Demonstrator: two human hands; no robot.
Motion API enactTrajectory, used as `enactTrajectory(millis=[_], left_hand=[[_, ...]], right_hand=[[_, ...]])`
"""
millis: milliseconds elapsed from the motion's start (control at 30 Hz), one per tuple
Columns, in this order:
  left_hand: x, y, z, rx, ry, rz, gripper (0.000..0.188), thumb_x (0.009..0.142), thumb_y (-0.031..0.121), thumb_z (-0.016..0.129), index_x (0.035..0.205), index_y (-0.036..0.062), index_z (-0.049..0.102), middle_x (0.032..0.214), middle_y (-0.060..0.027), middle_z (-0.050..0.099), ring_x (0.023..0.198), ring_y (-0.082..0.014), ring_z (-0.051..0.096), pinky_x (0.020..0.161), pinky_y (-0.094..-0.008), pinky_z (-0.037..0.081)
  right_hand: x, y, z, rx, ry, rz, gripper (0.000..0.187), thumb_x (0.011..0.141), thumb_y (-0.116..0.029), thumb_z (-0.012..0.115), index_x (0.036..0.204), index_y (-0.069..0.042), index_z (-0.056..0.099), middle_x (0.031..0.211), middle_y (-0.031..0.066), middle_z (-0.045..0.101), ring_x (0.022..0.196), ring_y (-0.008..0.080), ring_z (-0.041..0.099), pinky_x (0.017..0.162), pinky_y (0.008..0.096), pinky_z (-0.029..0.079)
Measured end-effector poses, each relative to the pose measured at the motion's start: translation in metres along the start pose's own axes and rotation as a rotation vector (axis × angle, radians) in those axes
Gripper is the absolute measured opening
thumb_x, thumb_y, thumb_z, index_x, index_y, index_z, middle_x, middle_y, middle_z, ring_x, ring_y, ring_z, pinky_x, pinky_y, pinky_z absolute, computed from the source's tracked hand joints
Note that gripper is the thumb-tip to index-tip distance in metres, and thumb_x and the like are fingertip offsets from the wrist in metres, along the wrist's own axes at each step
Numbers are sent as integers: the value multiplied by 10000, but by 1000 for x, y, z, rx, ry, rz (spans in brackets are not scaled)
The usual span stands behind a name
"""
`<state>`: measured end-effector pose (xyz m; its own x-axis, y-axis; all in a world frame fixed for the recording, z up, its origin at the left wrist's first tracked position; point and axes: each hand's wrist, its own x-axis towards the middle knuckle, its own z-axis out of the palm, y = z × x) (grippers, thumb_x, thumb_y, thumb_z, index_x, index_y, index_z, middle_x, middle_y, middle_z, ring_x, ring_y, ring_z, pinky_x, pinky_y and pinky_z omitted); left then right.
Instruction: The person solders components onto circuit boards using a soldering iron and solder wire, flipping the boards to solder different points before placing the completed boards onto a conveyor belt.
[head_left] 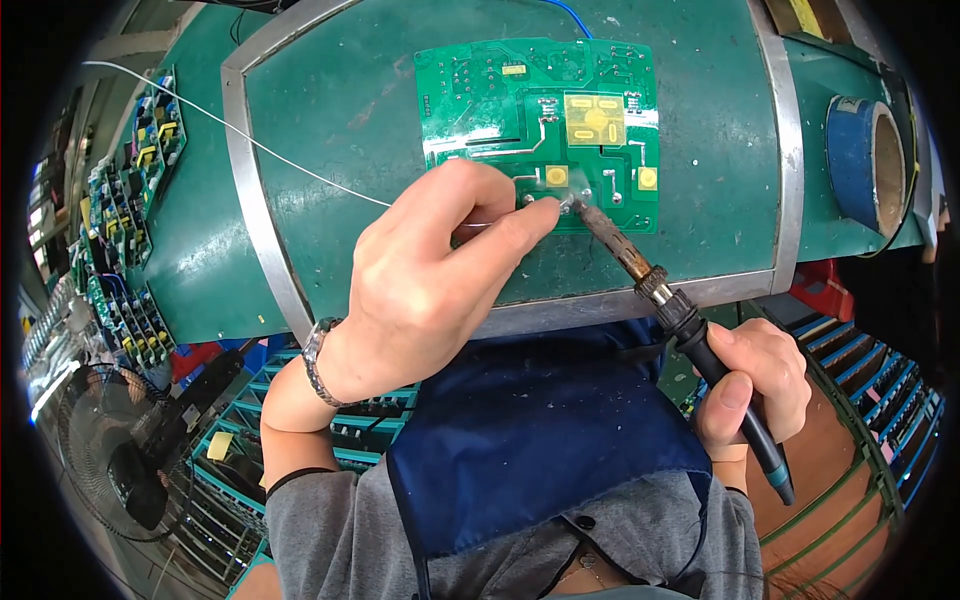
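A green circuit board (490, 105) with yellow patches lies solder side up on the green bench mat. Over its near edge my left hand (425, 265) pinches a thin strand of solder wire (300, 168), which trails off to the upper left. My right hand (755, 385) is wrapped round the black handle of a soldering iron (690, 325). The iron's tip meets the board's near edge, right by my left fingertips, and a faint wisp of smoke hangs there. Exactly what the wire's end touches is hidden by my fingers.
A metal strip (250, 170) frames the mat. At the right stands a blue tape roll (860, 165). Populated circuit boards (125, 310) line the left side, above a black fan (130, 470). Racks (870, 370) stand low at the right.
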<state>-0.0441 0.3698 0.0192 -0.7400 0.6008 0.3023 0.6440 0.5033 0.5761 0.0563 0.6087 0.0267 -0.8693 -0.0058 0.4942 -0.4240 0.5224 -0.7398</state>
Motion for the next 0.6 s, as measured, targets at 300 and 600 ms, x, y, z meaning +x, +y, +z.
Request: enactTrajectory(millis=[300, 600], left_hand=[[4, 2, 0, 107, -40, 57, 331, 668, -69, 737, 972, 60, 732, 801, -52, 553, 679, -194, 566, 581, -293, 481], [8, 5, -4, 111, -40, 62, 306, 646, -50, 730, 929, 66, 726, 800, -45, 560, 655, -189, 566, 536, -301, 457]], right_hand=[[-5, 0, -4, -36, 31, -9, 210, 834, -138, 620, 892, 60, 658, 640, 124, 658, 427, 186, 569, 400, 267, 444], [-6, 2, -6, -24, 24, 24, 238, 858, -168, 610, 893, 63, 650, 627, 116, 644, 427, 183, 562, 413, 270, 447]])
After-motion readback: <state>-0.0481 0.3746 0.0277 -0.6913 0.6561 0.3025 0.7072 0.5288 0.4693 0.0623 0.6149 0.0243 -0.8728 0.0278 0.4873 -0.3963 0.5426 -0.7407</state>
